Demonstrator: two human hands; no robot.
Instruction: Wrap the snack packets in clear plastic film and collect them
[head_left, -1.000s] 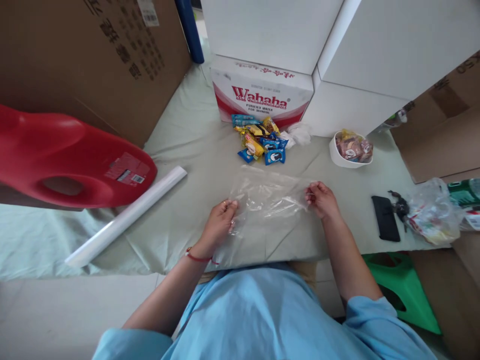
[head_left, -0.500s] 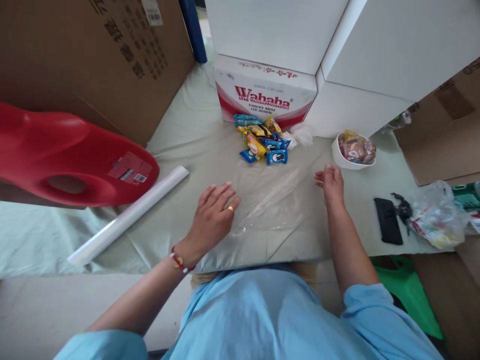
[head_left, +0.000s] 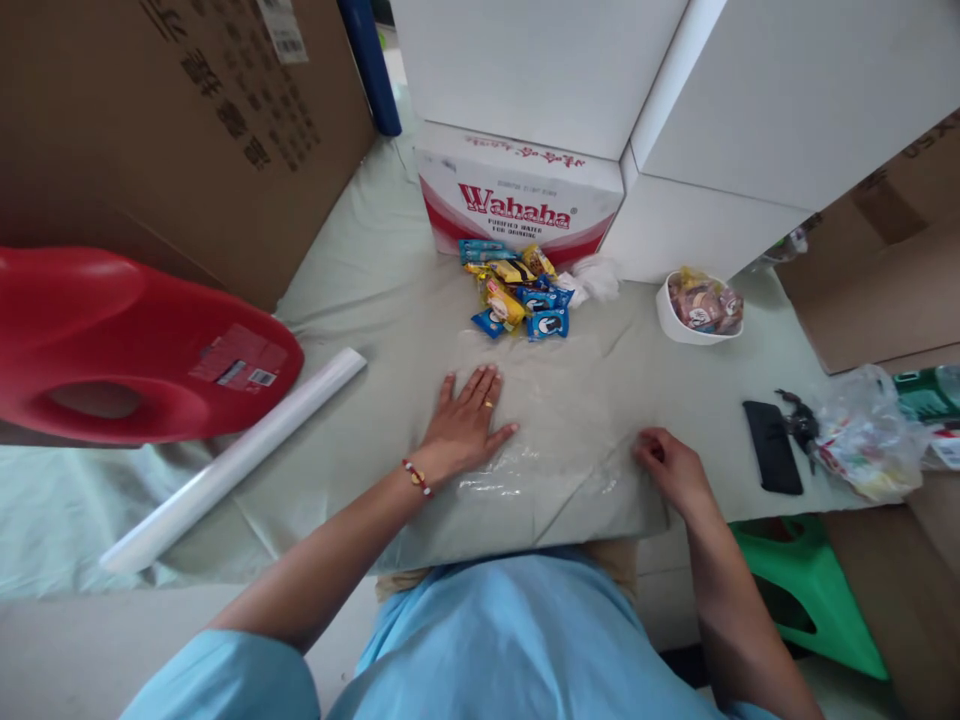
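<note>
A clear plastic sheet (head_left: 547,440) lies on the cloth-covered table in front of me, shiny and slightly creased. My left hand (head_left: 469,425) rests flat on its left part, fingers spread, a ring on one finger. At the sheet's right edge my right hand (head_left: 671,462) is closed, thumb and fingertips pinched together on the film. Just beyond the sheet is a pile of small wrapped snacks (head_left: 510,290) in blue and yellow packets. Some crumpled white plastic (head_left: 596,278) touches the pile's right side.
A white roll (head_left: 240,455) lies at the left beside a large red jug (head_left: 150,350). Behind the snacks stands a Wahaha water carton (head_left: 517,200). To the right are a white bowl (head_left: 679,322) of packets, a black phone (head_left: 772,447), keys (head_left: 801,420) and a plastic bag (head_left: 870,440).
My left hand has come down flat onto the sheet, slightly to the right. My right hand has moved down toward me and closed at the sheet's edge. The view has shifted slightly.
</note>
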